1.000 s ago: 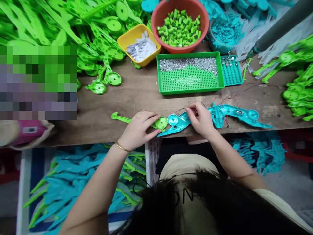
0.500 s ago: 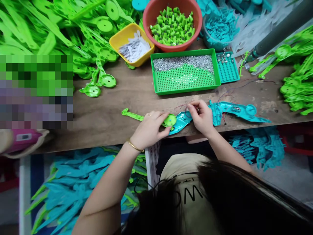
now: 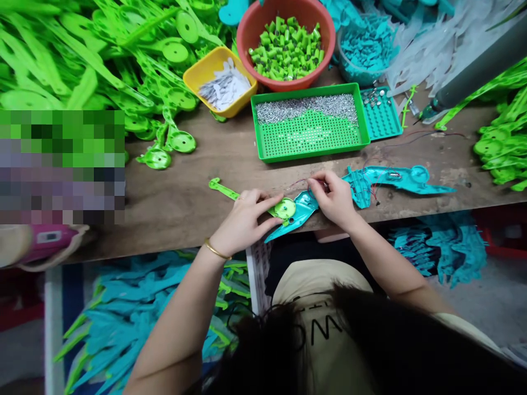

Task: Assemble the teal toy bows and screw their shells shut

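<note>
My left hand [image 3: 249,216] has its thumb and forefinger around the round end of a green plastic arm piece [image 3: 285,208]. That round end lies over the left part of a long turquoise plastic shell [image 3: 304,207], whose inner side faces up. My right hand [image 3: 333,197] is closed in a pinch on thin dark red wires [image 3: 298,181] above the shell's middle. The fingertips hide where the wires go. Further right, the shell holds a small metal part [image 3: 394,175] in a slot, with more red wires [image 3: 374,189] hanging loose.
Beyond my hands stand a green tray [image 3: 313,152] of screws, a turquoise tray [image 3: 381,118], a yellow bin [image 3: 234,109] of white pieces and a red bowl [image 3: 288,82] of green-capped parts. A grey tool [image 3: 473,66] slants in at right. Green parts [image 3: 102,55] heap up left.
The turquoise shell has shifted slightly left, and its pointed left tip now shows below the green round end. Both hands keep their grips; the whole view has moved a little.
</note>
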The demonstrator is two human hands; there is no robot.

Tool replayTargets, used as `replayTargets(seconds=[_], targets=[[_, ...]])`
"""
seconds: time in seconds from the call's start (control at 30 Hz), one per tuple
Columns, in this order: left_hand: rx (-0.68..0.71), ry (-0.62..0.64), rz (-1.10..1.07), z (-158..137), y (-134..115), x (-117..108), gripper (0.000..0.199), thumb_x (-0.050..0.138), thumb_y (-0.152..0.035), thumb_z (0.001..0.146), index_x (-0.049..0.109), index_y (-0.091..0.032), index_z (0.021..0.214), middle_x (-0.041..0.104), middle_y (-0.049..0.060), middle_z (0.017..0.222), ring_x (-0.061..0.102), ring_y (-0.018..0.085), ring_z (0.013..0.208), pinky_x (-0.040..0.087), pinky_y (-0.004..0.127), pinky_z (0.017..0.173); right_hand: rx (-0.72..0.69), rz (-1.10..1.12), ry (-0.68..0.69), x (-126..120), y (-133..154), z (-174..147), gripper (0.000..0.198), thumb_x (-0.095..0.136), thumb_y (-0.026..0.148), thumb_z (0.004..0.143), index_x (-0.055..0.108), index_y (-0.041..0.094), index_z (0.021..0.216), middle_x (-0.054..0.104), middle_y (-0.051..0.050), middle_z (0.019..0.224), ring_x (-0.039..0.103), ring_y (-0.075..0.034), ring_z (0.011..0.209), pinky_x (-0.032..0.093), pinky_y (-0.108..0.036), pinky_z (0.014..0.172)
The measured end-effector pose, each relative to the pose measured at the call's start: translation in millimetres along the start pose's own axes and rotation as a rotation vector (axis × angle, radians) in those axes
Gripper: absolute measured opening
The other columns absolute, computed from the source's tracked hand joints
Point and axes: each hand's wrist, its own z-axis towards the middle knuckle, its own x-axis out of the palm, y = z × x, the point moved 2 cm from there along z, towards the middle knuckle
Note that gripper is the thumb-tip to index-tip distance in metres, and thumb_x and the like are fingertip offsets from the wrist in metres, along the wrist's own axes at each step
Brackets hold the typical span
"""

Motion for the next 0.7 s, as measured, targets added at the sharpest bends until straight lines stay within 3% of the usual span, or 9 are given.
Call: replayTargets(seconds=[0.13, 0.27, 0.43, 0.7], targets=[[-0.055, -0.286, -0.106, -12.7, -5.7, -2.0, 0.043, 0.068, -0.045, 0.083, 0.067, -0.021, 0.119, 0.066, 0.009, 0.114, 0.06, 0.024, 0.108, 0.048, 0.042, 0.099, -0.041, 0.076, 0.021, -0.2, 18.9, 4.0, 0.017, 0.055, 0.034, 0.091, 0.061, 0.02, 0.085, 0.064, 0.001, 0.074, 0.055, -0.011, 0.065, 0.043, -0.025, 0.063], [-0.196, -0.604, -0.31, -20.6, -10.3, 2.3, 0.021, 0.067, -0.036, 0.086, 0.071, -0.021, 0.099, 0.074, 0.002, 0.097, 0.068, 0.017, 0.091, 0.053, 0.032, 0.088, -0.143, 0.055, 0.099, 9.7, 44.8, 5.6, 0.016, 0.056, 0.032, 0.092, 0.062, 0.02, 0.084, 0.063, 0.002, 0.073, 0.055, -0.01, 0.066, 0.043, -0.025, 0.064], [-0.316, -0.738, -0.543, -27.7, -10.0, 13.3, 0.021, 0.066, -0.038, 0.086, 0.073, -0.02, 0.095, 0.076, 0.003, 0.093, 0.071, 0.016, 0.086, 0.056, 0.029, 0.082, -0.195, 0.045, 0.162, 27.8, 57.0, 6.9, 0.019, 0.051, 0.034, 0.095, 0.062, 0.02, 0.088, 0.064, 0.001, 0.077, 0.053, -0.01, 0.065, 0.042, -0.024, 0.063], [-0.431, -0.872, -0.636, -44.0, 1.5, 11.3, 0.023, 0.064, -0.038, 0.088, 0.074, -0.018, 0.095, 0.076, 0.004, 0.085, 0.072, 0.015, 0.08, 0.057, 0.028, 0.081, -0.222, 0.01, 0.214, 47.0, 62.6, 10.4, 0.017, 0.052, 0.031, 0.095, 0.061, 0.02, 0.086, 0.064, 0.0, 0.078, 0.053, -0.01, 0.066, 0.041, -0.025, 0.065]])
